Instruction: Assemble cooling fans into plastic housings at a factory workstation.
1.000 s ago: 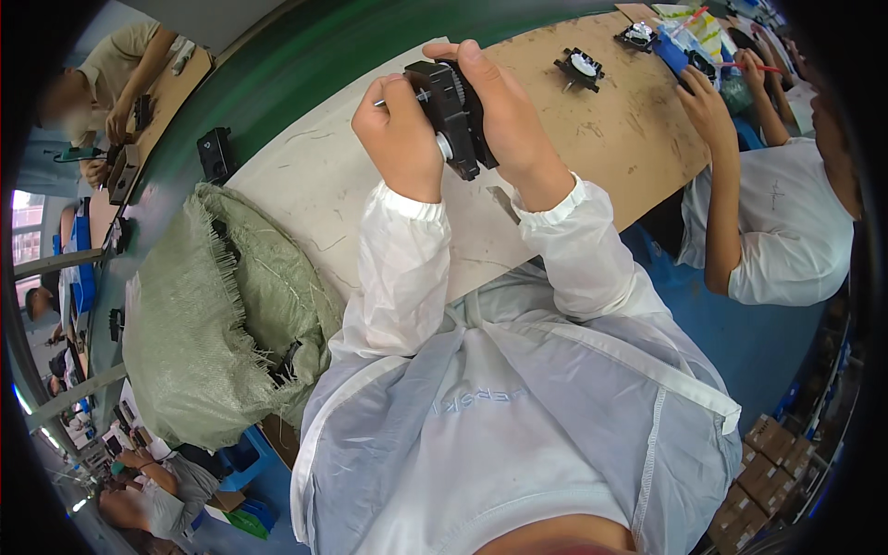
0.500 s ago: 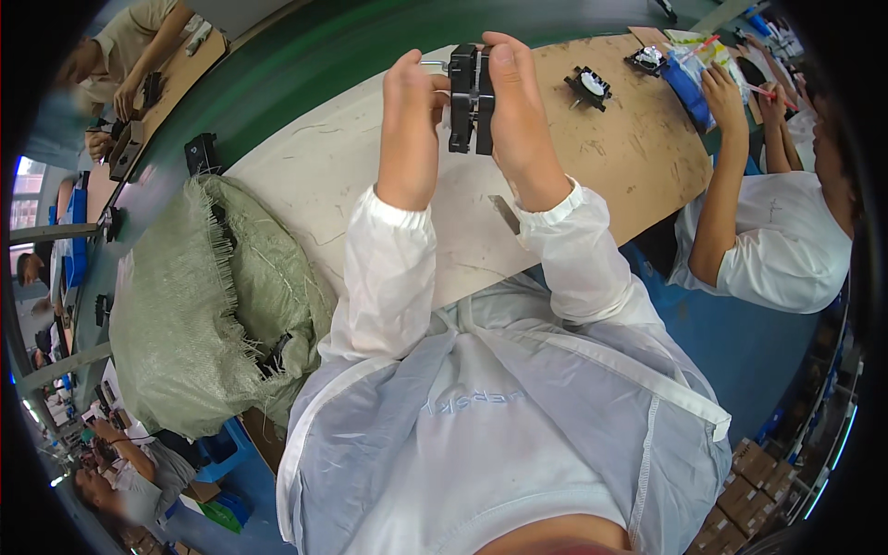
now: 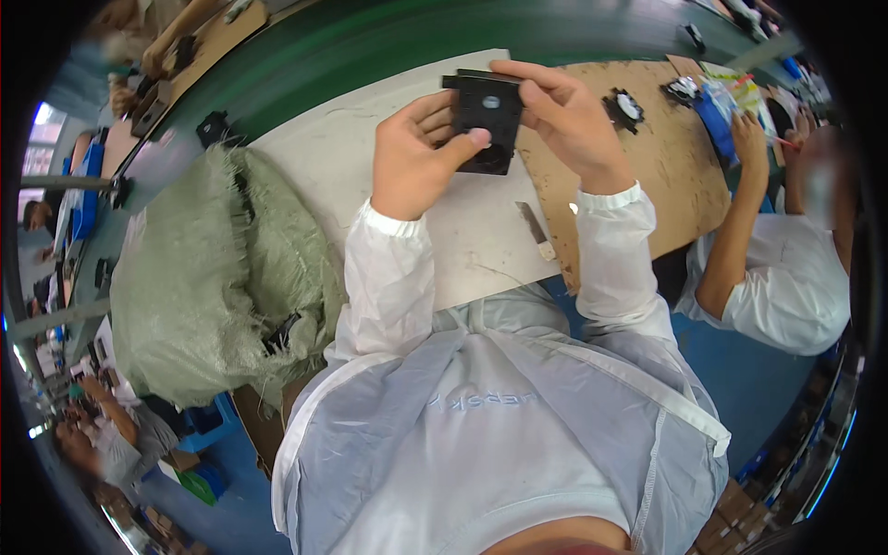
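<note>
A black rectangular plastic part, with a small light spot on its face, is held up between my two hands over the worktable. My left hand is closed on its left side, the thumb lying across the lower front and the fingers behind. On the upper right edge, my right hand pinches the part between thumb and fingers. The part's back is turned away, so I cannot see it. Below the hands, a knife-like tool with a flat metal blade lies on the white sheet.
An open green woven sack stands at my left, dark parts inside. Brown board covers the table's right, with a black-and-white mechanism on it. A green conveyor belt runs beyond. A co-worker in a white shirt sits at right.
The black part has turned from edge-on to its broad face toward me. My left thumb has moved onto its front. My right hand has shifted right and its grip has moved to the upper edge.
</note>
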Demonstrator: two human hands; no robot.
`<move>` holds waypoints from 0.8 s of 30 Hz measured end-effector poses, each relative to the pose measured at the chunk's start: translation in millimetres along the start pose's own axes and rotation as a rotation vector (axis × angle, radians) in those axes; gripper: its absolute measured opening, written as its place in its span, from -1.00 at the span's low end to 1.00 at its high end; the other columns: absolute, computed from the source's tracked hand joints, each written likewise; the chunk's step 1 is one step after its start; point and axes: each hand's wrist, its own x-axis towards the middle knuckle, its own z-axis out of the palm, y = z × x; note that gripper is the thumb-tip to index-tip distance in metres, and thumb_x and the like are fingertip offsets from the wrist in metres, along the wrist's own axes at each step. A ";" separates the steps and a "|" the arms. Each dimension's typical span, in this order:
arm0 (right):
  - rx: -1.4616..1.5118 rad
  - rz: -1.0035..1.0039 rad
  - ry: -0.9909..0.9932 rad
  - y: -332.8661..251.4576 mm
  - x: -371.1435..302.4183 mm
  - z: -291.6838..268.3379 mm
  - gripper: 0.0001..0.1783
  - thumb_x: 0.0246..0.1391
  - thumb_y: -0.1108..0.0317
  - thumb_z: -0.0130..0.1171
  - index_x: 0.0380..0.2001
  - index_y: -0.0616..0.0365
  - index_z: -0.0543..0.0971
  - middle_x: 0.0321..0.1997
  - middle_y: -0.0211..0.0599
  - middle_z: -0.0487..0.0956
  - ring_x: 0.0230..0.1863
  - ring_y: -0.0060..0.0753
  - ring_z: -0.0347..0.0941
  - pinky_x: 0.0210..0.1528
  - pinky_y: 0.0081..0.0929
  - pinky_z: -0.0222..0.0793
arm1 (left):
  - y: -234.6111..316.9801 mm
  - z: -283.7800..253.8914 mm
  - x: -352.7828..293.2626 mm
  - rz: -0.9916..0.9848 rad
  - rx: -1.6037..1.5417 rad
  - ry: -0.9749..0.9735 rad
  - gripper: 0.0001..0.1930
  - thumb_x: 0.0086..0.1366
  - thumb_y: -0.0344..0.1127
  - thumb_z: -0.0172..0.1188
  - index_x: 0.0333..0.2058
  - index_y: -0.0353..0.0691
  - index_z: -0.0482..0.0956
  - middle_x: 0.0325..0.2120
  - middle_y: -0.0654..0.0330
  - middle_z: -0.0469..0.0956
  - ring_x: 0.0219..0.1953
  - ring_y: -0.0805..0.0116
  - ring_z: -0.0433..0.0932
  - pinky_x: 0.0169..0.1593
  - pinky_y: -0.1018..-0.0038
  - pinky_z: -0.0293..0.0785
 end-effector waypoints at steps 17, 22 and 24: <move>-1.906 0.266 0.185 62.5 196.2 -45.6 -0.27 0.15 -0.22 -0.04 0.12 0.19 0.50 0.02 0.11 0.56 0.13 0.15 0.43 0.26 -0.11 0.26 | 83.4 -112.5 -218.1 -0.145 1.950 0.331 -0.56 0.00 -0.26 0.33 -0.09 -0.17 0.52 -0.19 0.13 0.55 -0.12 0.06 0.50 0.13 0.05 0.23; -0.603 -0.012 -0.763 59.9 90.2 195.1 -0.60 0.12 0.26 0.13 0.02 0.14 0.56 0.00 -0.11 0.60 -0.02 -0.09 0.51 0.06 -0.30 0.42 | 83.1 -120.7 -261.4 -0.176 2.273 0.472 -0.67 -0.07 -0.28 0.36 -0.28 -0.11 0.51 -0.26 0.25 0.52 -0.14 0.22 0.48 0.14 0.16 0.12; -0.795 -0.327 -0.899 87.3 54.7 250.6 -0.56 0.09 0.19 0.13 0.00 0.19 0.56 -0.12 -0.12 0.64 -0.11 -0.01 0.54 -0.01 -0.22 0.47 | 65.8 -136.8 -260.5 -0.040 2.394 0.468 -0.70 -0.11 -0.31 0.36 -0.37 -0.08 0.47 -0.30 0.29 0.49 -0.17 0.29 0.46 0.11 0.23 0.10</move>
